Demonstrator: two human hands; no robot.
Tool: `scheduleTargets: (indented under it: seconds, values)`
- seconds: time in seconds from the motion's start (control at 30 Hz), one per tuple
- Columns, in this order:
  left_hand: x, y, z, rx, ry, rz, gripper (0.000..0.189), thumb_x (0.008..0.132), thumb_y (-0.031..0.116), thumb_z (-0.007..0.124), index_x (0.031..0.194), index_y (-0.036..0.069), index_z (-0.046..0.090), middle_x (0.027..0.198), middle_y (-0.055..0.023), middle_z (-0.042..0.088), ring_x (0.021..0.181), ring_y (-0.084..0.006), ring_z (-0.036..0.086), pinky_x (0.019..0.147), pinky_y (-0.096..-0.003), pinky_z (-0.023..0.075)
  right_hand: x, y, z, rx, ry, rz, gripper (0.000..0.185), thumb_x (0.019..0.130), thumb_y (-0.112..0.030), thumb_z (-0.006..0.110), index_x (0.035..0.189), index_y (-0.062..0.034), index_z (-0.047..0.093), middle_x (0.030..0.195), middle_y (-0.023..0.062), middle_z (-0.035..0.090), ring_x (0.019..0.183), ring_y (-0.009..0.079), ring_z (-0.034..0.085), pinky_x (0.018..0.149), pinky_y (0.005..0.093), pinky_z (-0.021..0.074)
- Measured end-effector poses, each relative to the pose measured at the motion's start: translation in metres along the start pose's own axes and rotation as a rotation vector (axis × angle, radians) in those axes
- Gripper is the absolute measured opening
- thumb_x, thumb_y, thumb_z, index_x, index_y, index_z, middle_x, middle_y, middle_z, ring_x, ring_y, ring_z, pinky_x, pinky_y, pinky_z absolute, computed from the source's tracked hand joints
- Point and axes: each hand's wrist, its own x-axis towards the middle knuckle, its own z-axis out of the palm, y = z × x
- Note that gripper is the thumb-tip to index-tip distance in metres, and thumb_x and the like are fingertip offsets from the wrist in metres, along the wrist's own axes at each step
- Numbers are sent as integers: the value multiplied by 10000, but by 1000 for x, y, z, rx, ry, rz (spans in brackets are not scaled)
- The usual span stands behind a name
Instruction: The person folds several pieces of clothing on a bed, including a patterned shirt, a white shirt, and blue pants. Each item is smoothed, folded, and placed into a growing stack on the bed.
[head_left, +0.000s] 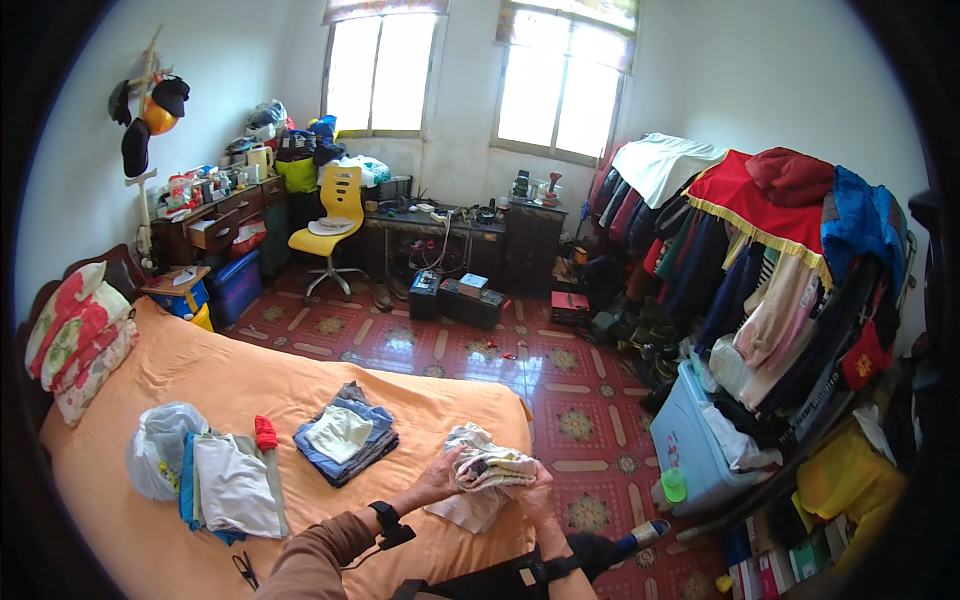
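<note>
Near the bed's right edge, my left hand (441, 474) and my right hand (534, 495) grip a folded, patterned cloth (491, 466) from its two sides. Under it a pale cloth (472, 511) lies on the orange bedsheet (360, 540). To the left is a stack of folded blue and dark clothes (352, 465) with a white folded cloth (339, 433) on top. Farther left lies a pile topped by a white garment (234, 484), with a small red cloth (265, 433) at its upper corner. A translucent plastic bag (161, 450) stands beside that pile.
Floral pillows (79, 337) lie at the bed's head. A crowded clothes rack (697, 247) and a light-blue plastic bin (690, 442) stand on the right. Beyond the bed are a yellow swivel chair (341, 202) and black cases (469, 304) on the patterned red floor (574, 390).
</note>
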Motion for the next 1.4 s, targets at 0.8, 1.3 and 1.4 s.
scheduleTargets:
  seconds: [0.8, 1.3, 1.4]
  values:
    - [-124, 23, -24, -97, -538, -366, 201, 853, 73, 612, 1047, 28, 636, 923, -86, 668, 867, -181, 621, 793, -303, 484, -70, -52, -10, -616, -712, 217, 295, 769, -140, 622, 1042, -64, 543, 925, 214, 618, 924, 398, 583, 760, 430, 468]
    - [-119, -22, -4, -222, -18, -913, 419, 785, 234, 720, 1034, -38, 518, 855, -68, 599, 736, -133, 583, 646, -273, 485, -65, 14, -12, -1040, -241, 277, 651, 750, -267, 681, 1287, -24, 404, 1197, 240, 489, 1077, 406, 513, 911, 456, 436]
    - [-123, -22, 7, -518, -35, -1070, 475, 778, 204, 720, 1095, -47, 471, 901, -86, 596, 735, -146, 605, 627, -263, 510, -71, 30, -18, -1020, -300, 481, 688, 729, -269, 690, 1294, -25, 382, 1194, 250, 513, 993, 423, 557, 873, 462, 459]
